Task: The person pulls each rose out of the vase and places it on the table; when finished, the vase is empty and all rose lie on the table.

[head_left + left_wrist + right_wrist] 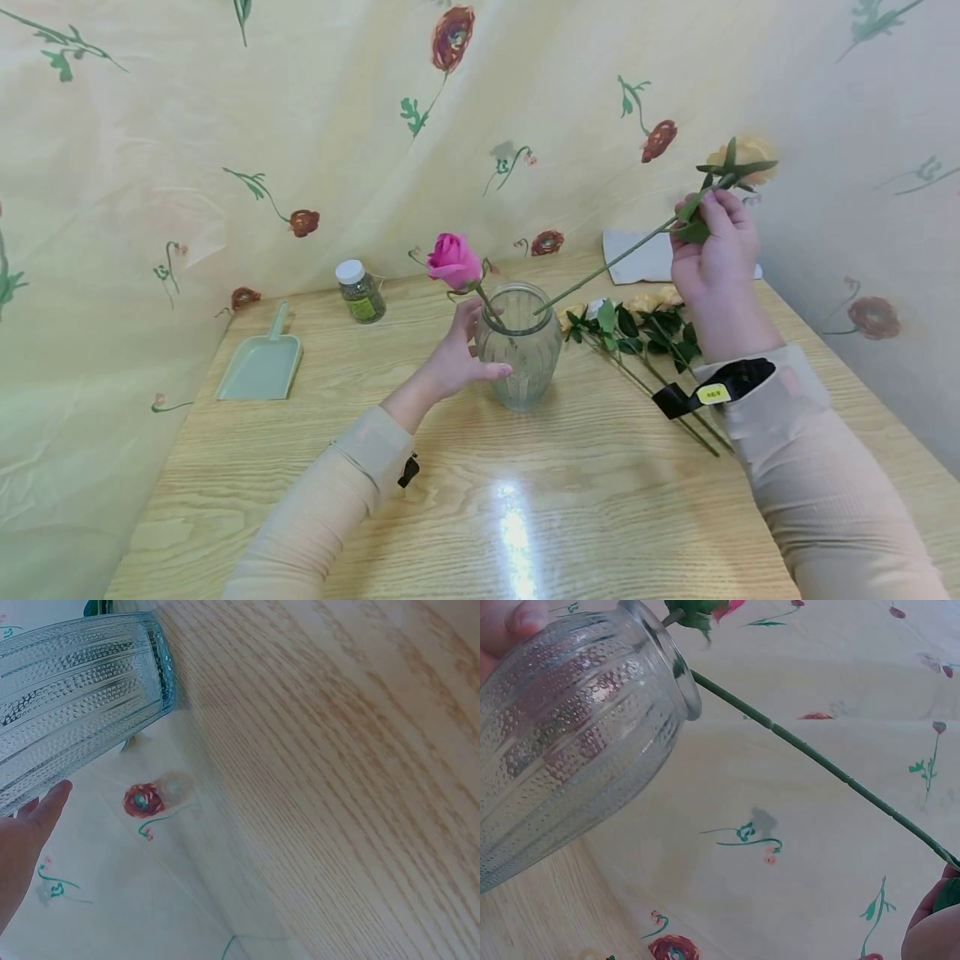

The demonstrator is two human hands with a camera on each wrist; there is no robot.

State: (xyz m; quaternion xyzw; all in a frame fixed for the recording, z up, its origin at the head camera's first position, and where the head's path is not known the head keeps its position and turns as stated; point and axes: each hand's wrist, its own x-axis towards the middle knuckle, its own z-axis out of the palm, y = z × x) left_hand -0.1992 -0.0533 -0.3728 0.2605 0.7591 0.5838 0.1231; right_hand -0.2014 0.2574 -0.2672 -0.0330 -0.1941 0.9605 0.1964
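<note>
A ribbed clear glass vase (522, 379) stands upright on the table, a pink rose (453, 261) leaning left in its mouth. My left hand (457, 354) holds the vase from its left side, thumb across the front and fingers near the neck. Up at the right, my right hand (716, 246) pinches a pale yellow rose (750, 158) by the stem just under the bloom. Its stem (810, 754) slants down to the left, and the lower end is at the vase's mouth. In the left wrist view, fingertips (56, 796) lie against the glass.
Several yellow and white roses (637, 325) lie on the table (600, 517) right of the vase. A folded white cloth (637, 254) is behind them. To the left are a white-capped jar (362, 293) and a pale green dustpan (262, 367). A flowered curtain (315, 108) hangs behind.
</note>
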